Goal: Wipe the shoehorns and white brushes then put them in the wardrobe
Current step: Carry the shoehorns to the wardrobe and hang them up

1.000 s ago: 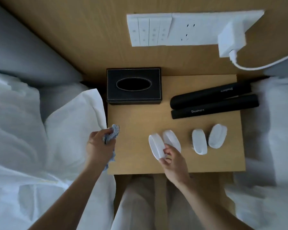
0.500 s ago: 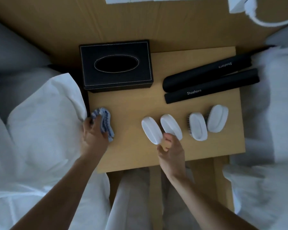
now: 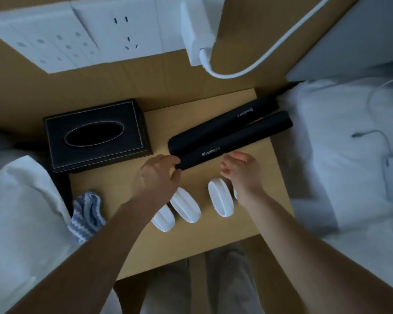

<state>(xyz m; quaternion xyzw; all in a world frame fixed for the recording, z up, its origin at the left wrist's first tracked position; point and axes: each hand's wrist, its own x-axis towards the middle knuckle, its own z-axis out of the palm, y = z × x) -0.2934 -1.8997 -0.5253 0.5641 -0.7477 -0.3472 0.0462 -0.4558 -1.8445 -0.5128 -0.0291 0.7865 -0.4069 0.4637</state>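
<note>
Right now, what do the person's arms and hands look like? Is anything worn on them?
Both arms are bare from the bottom of the picture up to the hands: no sleeves show. The left hand and right hand wear no gloves, and I can see no rings, watch or bracelet on either wrist. The light is dim, so very small details such as nail polish cannot be told.

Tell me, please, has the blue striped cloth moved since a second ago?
Yes. The cloth has left the left hand and now lies at the table's near-left edge, nearer to the person than the black tissue box.
</note>
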